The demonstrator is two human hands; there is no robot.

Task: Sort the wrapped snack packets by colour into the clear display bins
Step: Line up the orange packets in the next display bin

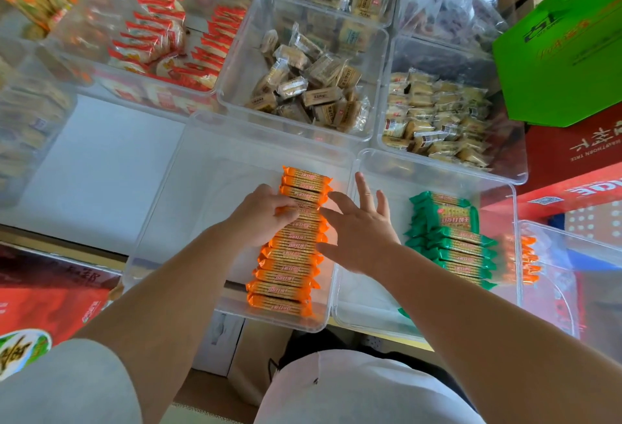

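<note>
A row of orange snack packets (pixel 296 248) stands on edge along the right side of a clear bin (pixel 168 208) in front of me. My left hand (pixel 259 218) lies on the row's left side, its fingers curled over the packets near the middle. My right hand (pixel 360 231) hovers at the row's right side with fingers spread and straight, its fingertips by the far packets. In the neighbouring clear bin (pixel 370 306) to the right, green snack packets (pixel 451 238) sit stacked against the right wall.
Behind are clear bins of red-wrapped packets (pixel 161 40) and beige wrapped biscuits (pixel 303 87), (pixel 437 120). A green carton (pixel 565 43) and red boxes (pixel 572 154) stand at the right. More orange packets (pixel 528 258) show in a bin at far right.
</note>
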